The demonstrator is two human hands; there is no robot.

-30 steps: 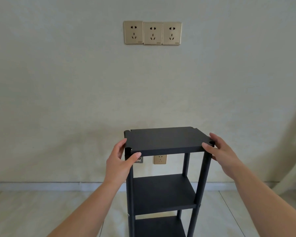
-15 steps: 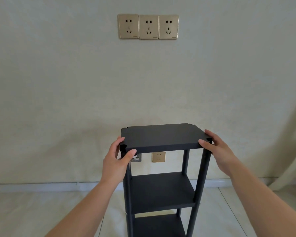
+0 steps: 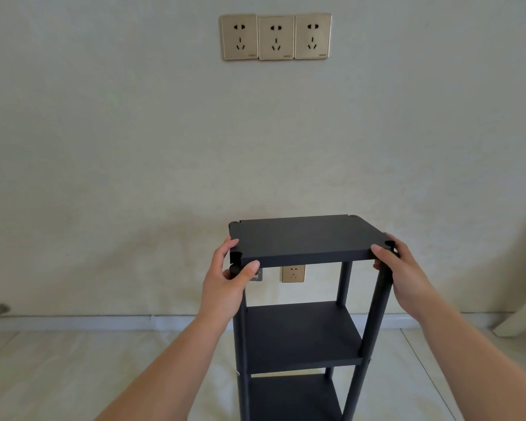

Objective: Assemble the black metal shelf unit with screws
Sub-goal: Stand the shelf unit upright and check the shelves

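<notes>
A tall, narrow black metal shelf unit (image 3: 304, 329) stands upright on the pale tiled floor (image 3: 73, 375), just in front of a cream plastered wall (image 3: 134, 147). Three flat black shelf boards show — the top board (image 3: 307, 238), a middle board (image 3: 301, 332) and a lower board (image 3: 295, 399) cut off by the bottom edge. Three round black posts can be counted: one at the near left (image 3: 241, 344), one at the near right (image 3: 374, 323), one at the far right (image 3: 343, 284); a fourth is hidden.

The left hand (image 3: 225, 284) grips the near-left corner of the top board, fingers curled round its side edge and the thumb pressed against its front edge. The right hand (image 3: 404, 275) holds the near-right corner — thumb on top of the board, fingers wrapped below around the corner and post.

On the wall, three gold-coloured socket plates (image 3: 275, 37) sit side by side high up, and one single gold socket (image 3: 293, 273) shows low down beneath the top board, with a small grey plate (image 3: 256, 275) beside it, partly behind the left thumb. A white skirting strip (image 3: 104, 323) runs along the wall's foot.
</notes>
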